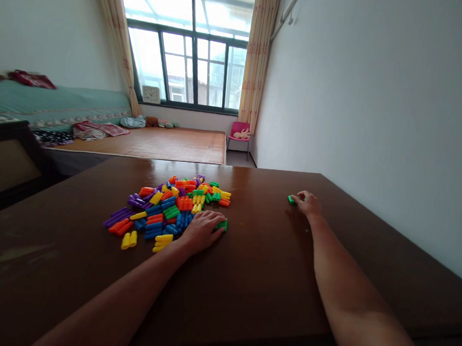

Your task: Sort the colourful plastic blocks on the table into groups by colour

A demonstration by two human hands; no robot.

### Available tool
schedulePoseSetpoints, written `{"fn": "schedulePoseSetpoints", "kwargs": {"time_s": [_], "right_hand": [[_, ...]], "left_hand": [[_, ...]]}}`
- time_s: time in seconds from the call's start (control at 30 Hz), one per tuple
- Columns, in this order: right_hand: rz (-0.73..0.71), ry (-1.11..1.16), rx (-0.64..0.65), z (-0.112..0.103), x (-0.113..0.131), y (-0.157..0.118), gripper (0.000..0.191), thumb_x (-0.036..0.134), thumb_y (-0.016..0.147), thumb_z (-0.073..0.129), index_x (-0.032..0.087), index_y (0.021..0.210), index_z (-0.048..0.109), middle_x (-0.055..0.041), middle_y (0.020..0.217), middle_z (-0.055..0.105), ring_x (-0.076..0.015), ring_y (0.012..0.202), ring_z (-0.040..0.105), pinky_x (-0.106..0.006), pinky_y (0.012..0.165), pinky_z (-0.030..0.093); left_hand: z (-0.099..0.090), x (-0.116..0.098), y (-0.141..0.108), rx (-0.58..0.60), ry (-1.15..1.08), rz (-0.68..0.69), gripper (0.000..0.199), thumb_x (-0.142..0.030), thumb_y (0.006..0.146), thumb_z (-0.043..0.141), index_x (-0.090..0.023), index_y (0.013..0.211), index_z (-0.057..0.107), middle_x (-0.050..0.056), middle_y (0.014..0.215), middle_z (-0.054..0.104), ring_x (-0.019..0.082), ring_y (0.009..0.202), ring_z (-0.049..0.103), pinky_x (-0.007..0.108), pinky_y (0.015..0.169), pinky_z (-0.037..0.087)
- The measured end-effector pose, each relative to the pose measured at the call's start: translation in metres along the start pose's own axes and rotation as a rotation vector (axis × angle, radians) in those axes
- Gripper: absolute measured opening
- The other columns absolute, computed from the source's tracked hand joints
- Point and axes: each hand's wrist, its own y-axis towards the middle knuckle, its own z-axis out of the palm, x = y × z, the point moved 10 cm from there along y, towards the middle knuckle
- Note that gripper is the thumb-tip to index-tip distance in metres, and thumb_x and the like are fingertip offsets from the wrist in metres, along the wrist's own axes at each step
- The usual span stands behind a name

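Observation:
A pile of plastic building blocks (168, 208) in purple, orange, blue, yellow and green lies on the left half of the brown table. My left hand (203, 230) rests at the pile's right edge, its fingers bent around a green block (222, 224) that is partly covered. Well to the right, apart from the pile, my right hand (308, 202) pinches another green block (291, 199) between thumb and fingers, at or just above the tabletop. Part of that block is hidden by the fingers.
The glossy brown table (255, 280) reaches toward a bed (178, 142) with a woven mat. A pink chair (239, 132) stands at the back by the curtain. A white wall (370, 98) runs along the right, and a dark cabinet (8, 162) is at the left.

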Motion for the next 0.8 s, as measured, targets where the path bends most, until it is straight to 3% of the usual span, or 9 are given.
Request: {"fn": "schedulePoseSetpoints", "kwargs": {"time_s": [0.07, 0.17, 0.27, 0.43, 0.6, 0.7, 0.73, 0.8], "right_hand": [[-0.094, -0.007, -0.04, -0.002, 0.007, 0.001, 0.024, 0.038, 0.084, 0.055, 0.02, 0.09, 0.069, -0.0096, 0.094, 0.07, -0.021, 0.082, 0.062, -0.033, 0.077, 0.047], [-0.254, -0.077, 0.049, 0.012, 0.026, -0.004, 0.02, 0.026, 0.084, 0.054, 0.022, 0.091, 0.072, -0.0075, 0.101, 0.071, -0.0212, 0.091, 0.062, -0.035, 0.088, 0.044], [-0.311, -0.164, 0.131, 0.026, 0.036, -0.01, 0.022, 0.018, 0.082, 0.054, 0.022, 0.093, 0.073, -0.0072, 0.111, 0.07, -0.0224, 0.101, 0.06, -0.038, 0.095, 0.041], [-0.256, -0.242, 0.113, 0.029, 0.026, -0.014, 0.034, 0.013, 0.083, 0.049, 0.023, 0.107, 0.07, -0.0082, 0.122, 0.066, -0.023, 0.113, 0.057, -0.041, 0.1, 0.037], [-0.146, -0.21, 0.035, 0.013, 0.012, -0.013, 0.039, 0.011, 0.083, 0.043, 0.023, 0.108, 0.071, -0.0086, 0.129, 0.062, -0.0252, 0.115, 0.055, -0.041, 0.099, 0.04], [-0.18, -0.095, 0.009, 0.001, 0.04, -0.009, 0.04, 0.014, 0.084, 0.042, 0.018, 0.112, 0.069, -0.0129, 0.13, 0.06, -0.0268, 0.114, 0.056, -0.043, 0.1, 0.04], [-0.214, -0.019, 0.059, 0.003, 0.058, -0.009, 0.038, 0.017, 0.085, 0.043, 0.017, 0.113, 0.068, -0.0133, 0.125, 0.063, -0.0261, 0.109, 0.058, -0.042, 0.098, 0.042], [-0.316, 0.168, 0.28, 0.02, 0.106, -0.02, 0.034, 0.027, 0.087, 0.048, 0.017, 0.113, 0.068, -0.0112, 0.111, 0.069, -0.023, 0.096, 0.063, -0.037, 0.091, 0.047]], "left_hand": [[-0.005, -0.004, 0.0, -0.038, 0.021, 0.03, 0.025, -0.031, 0.091, 0.052, -0.026, 0.112, 0.064, 0.004, 0.122, 0.062, 0.023, 0.116, 0.053, 0.04, 0.099, 0.043], [-0.011, -0.013, -0.001, -0.056, 0.051, 0.073, 0.025, -0.028, 0.093, 0.049, -0.026, 0.111, 0.065, 0.005, 0.117, 0.062, 0.022, 0.11, 0.053, 0.037, 0.095, 0.046], [-0.008, -0.021, -0.003, -0.005, 0.085, 0.094, 0.027, -0.026, 0.096, 0.043, -0.026, 0.106, 0.067, 0.005, 0.107, 0.063, 0.02, 0.098, 0.056, 0.031, 0.083, 0.051], [-0.006, -0.03, -0.004, 0.036, 0.146, 0.137, 0.031, -0.021, 0.096, 0.04, -0.024, 0.111, 0.066, 0.006, 0.108, 0.064, 0.02, 0.097, 0.056, 0.032, 0.082, 0.052], [0.0, -0.03, -0.004, 0.065, 0.101, 0.159, 0.034, -0.018, 0.094, 0.041, -0.022, 0.122, 0.062, 0.008, 0.118, 0.064, 0.022, 0.106, 0.056, 0.037, 0.092, 0.05], [0.007, -0.029, -0.005, 0.08, 0.065, 0.158, 0.04, -0.018, 0.094, 0.04, -0.022, 0.132, 0.054, 0.007, 0.13, 0.06, 0.023, 0.118, 0.053, 0.039, 0.098, 0.046], [0.008, -0.029, -0.005, 0.083, 0.05, 0.162, 0.042, -0.018, 0.094, 0.039, -0.022, 0.134, 0.052, 0.006, 0.134, 0.058, 0.022, 0.122, 0.051, 0.039, 0.101, 0.044], [0.009, -0.03, -0.005, 0.078, 0.029, 0.172, 0.044, -0.018, 0.095, 0.038, -0.023, 0.136, 0.051, 0.005, 0.137, 0.056, 0.021, 0.127, 0.048, 0.039, 0.107, 0.039]]}}
